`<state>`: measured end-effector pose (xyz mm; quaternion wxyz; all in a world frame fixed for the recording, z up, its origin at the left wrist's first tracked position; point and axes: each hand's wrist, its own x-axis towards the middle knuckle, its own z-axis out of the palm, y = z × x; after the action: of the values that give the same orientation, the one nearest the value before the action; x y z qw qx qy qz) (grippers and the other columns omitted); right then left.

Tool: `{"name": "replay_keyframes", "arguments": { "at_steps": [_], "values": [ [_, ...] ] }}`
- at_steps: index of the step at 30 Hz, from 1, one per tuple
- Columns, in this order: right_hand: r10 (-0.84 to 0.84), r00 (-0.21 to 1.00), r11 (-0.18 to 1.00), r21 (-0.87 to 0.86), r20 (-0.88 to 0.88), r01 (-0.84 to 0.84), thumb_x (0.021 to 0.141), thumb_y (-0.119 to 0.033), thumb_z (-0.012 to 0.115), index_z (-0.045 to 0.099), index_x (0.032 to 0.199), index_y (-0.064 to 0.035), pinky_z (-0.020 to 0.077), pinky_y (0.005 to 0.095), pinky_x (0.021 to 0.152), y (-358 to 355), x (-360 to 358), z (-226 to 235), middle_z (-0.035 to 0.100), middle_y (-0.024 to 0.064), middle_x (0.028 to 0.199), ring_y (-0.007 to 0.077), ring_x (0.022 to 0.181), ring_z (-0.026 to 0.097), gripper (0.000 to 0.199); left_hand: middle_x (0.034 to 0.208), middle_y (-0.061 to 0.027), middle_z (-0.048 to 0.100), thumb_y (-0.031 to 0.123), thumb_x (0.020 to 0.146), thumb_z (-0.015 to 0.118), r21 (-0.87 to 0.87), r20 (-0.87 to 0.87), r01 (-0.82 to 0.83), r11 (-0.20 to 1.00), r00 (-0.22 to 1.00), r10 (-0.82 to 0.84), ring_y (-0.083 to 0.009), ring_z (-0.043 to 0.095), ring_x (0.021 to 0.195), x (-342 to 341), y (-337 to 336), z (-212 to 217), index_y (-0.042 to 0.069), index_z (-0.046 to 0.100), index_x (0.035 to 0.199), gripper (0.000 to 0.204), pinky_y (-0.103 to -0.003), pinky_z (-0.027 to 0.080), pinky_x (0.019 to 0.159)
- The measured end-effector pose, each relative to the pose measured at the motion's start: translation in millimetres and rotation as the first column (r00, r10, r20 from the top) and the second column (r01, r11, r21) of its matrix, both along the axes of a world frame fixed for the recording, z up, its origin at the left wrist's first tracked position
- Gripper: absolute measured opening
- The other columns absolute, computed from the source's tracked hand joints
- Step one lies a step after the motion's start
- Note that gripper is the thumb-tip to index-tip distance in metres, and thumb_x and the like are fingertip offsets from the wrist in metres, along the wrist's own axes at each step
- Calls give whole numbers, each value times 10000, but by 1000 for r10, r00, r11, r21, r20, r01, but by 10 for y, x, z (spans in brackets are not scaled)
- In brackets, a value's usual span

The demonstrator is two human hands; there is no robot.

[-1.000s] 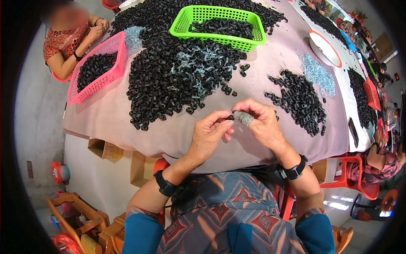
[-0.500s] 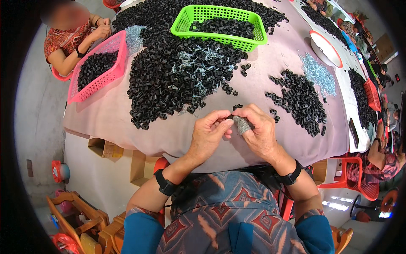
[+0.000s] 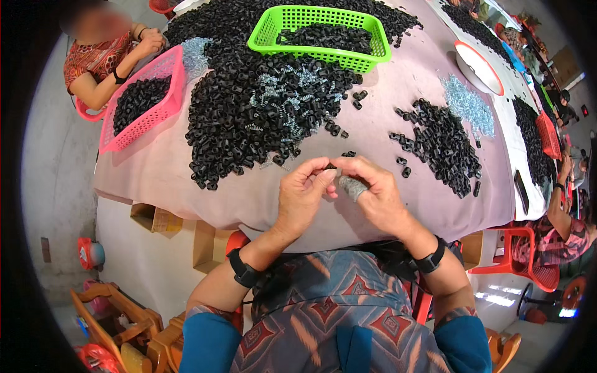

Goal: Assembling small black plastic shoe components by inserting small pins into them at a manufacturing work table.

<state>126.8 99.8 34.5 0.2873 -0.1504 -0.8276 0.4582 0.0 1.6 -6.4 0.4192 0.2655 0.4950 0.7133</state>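
Near the table's front edge, my left hand (image 3: 300,198) pinches a small black plastic part (image 3: 331,166) between thumb and fingers. My right hand (image 3: 380,198) meets it from the other side, index fingertip at the part, fingers curled. Grey wrapping (image 3: 353,187) covers its thumb. Most of the part is hidden by the fingertips. Beyond my hands spreads a big heap of similar black parts (image 3: 227,133), with silvery coil springs (image 3: 289,112) scattered on top. To the right lie a smaller heap of black parts (image 3: 438,146) and a pile of springs (image 3: 467,105).
A green basket (image 3: 320,55) holding black parts stands at the back. At left, a pink basket (image 3: 144,127) of black parts sits by a seated person (image 3: 96,65). A white bowl with a red rim (image 3: 477,69) stands back right. Other people work along the right.
Both hands have shifted slightly left with the black part. My right index finger has straightened a little, and its wrapped thumb has drawn slightly away from the left fingertips.
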Motion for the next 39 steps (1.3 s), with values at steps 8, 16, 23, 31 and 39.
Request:
{"name": "replay_keyframes", "arguments": {
  "at_steps": [8, 16, 23, 31, 39],
  "values": [
    [-175, 973, 980, 124, 149, 157, 731, 88, 533, 596, 966, -6, 472, 293, 650, 372, 161, 49, 571, 109, 802, 200, 697, 580, 261, 886, -79, 589, 52, 914, 543, 18, 25, -17, 1000, 1000, 17, -134, 578, 747, -34, 6, 36, -38, 549, 1124, 228, -294, 537, 643],
    [-119, 958, 948, 317, 261, 32, 655, 76, 535, 599, 937, -12, 456, 398, 652, 445, 36, -69, 535, 145, 811, 355, 746, 568, 302, 893, -82, 601, 69, 900, 578, 14, 90, 5, 1000, 996, -6, -124, 590, 743, -44, 11, 5, -50, 541, 1145, 275, -267, 537, 621],
    [-118, 949, 895, 445, 293, -27, 654, 37, 591, 607, 927, -1, 470, 434, 682, 403, -28, -45, 542, 154, 824, 373, 766, 567, 276, 883, -77, 604, 78, 899, 581, -1, 59, -1, 1000, 998, 1, -116, 590, 729, -31, 10, 53, -55, 551, 1129, 267, -261, 535, 618],
    [-48, 922, 924, 368, 384, -105, 651, 36, 591, 612, 877, 34, 468, 433, 650, 493, -90, 9, 545, 182, 799, 390, 736, 571, 227, 885, -66, 604, 84, 898, 584, 4, 66, 16, 1000, 998, -16, -108, 589, 722, -16, -3, 42, -48, 566, 1104, 245, -253, 528, 616],
    [-29, 986, 989, -140, 167, 53, 766, 13, 546, 614, 854, -3, 444, 260, 575, 345, 4, 24, 585, 40, 712, 104, 618, 543, 113, 867, -45, 604, 83, 909, 567, 5, 6, 87, 996, 996, -87, -95, 590, 717, 12, -13, 62, -27, 579, 1089, 211, -231, 510, 612]
  ]
}}
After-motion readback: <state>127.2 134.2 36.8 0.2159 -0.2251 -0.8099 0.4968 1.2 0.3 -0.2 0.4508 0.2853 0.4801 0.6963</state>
